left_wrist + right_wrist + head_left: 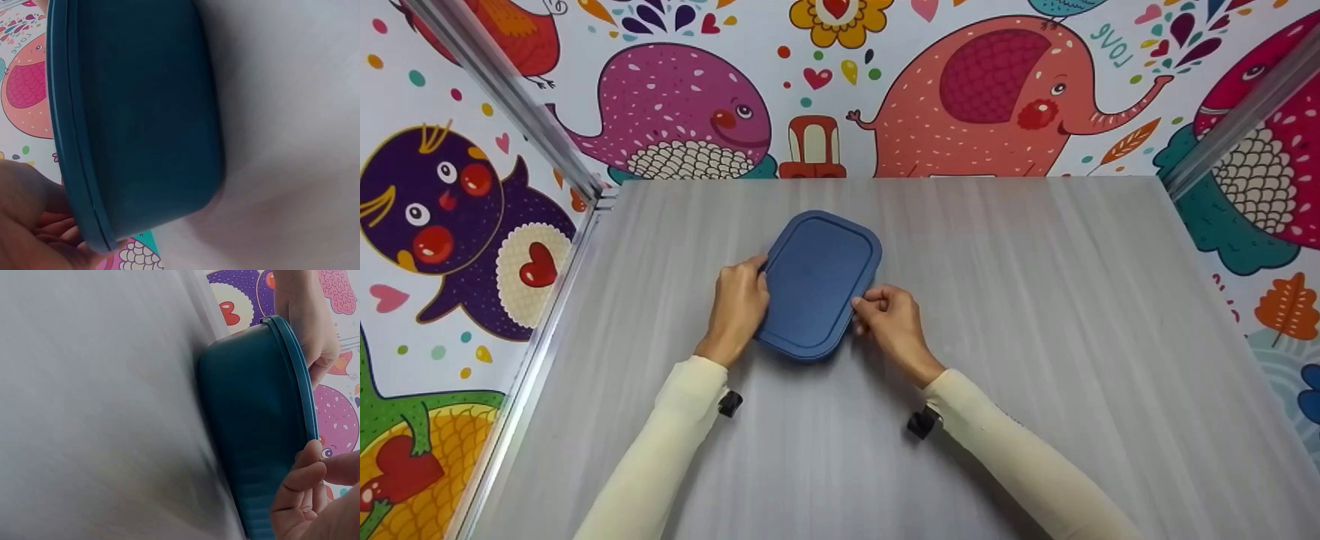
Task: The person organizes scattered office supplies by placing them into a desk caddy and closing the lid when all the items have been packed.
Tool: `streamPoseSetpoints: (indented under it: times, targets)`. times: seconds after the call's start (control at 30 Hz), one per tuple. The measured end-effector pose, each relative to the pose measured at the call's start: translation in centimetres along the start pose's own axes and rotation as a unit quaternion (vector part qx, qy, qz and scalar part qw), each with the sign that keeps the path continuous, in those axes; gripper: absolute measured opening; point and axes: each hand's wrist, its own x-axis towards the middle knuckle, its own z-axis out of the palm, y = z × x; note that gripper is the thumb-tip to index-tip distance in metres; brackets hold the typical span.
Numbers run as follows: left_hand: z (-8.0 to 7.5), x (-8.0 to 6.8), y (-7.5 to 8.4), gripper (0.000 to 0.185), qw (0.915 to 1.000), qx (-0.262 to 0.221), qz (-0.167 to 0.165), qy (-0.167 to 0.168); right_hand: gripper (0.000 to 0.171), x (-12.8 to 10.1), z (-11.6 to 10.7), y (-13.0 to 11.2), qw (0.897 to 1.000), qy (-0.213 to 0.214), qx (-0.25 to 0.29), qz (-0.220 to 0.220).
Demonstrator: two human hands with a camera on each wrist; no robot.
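A blue rectangular food container (819,285) with rounded corners stands on the table, its lid (292,354) on top and its longer sides slanting. My left hand (739,304) grips the rim on the left side, fingers curled at the edge; the left wrist view shows some fingers beneath the rim. On the opposite side, my right hand (892,322) pinches the lid's edge between thumb and fingers. The container's side wall (146,112) looks plain and dark teal in both wrist views. What is inside stays hidden under the lid.
The container rests on a grey wood-grain table (1035,337). A metal rail (536,315) runs along the table's left edge. Panels printed with cartoon animals, such as a pink elephant (915,142), stand at the back and sides. Small black devices (921,422) sit at both wrists.
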Motion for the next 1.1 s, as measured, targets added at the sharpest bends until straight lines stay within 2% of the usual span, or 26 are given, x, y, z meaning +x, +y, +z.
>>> streamPoseSetpoints:
  times: [0.33, 0.63, 0.77, 0.87, 1.0, 1.1]
  targets:
    - [0.0, -0.3, -0.1, 0.031, 0.9999, 0.011, -0.008, -0.009, 0.01, -0.1, 0.0, 0.1, 1.0, -0.008, 0.008, 0.01]
    - [0.1, 0.7, -0.1, 0.033, 0.9995, 0.007, -0.013, -0.029, 0.011, 0.8, -0.6, 0.3, 1.0, -0.02, 0.011, 0.019]
    - [0.3, 0.7, 0.0, 0.037, 0.9982, 0.004, -0.034, -0.049, 0.021, 0.9, -1.2, 0.8, 0.999, -0.044, -0.007, 0.024]
    - [0.4, 0.1, 0.1, 0.044, 0.997, 0.003, -0.048, -0.06, 0.028, 0.6, -2.0, 1.2, 0.998, -0.054, -0.027, 0.026]
    - [0.7, -0.7, 0.4, 0.055, 0.9968, 0.017, -0.052, -0.059, 0.027, 0.2, -3.2, 1.4, 0.994, -0.069, -0.081, 0.0]
    - [0.8, -1.2, 1.0, 0.063, 0.9964, 0.041, -0.046, -0.059, 0.023, -0.1, -4.3, 1.6, 0.988, -0.084, -0.127, -0.031]
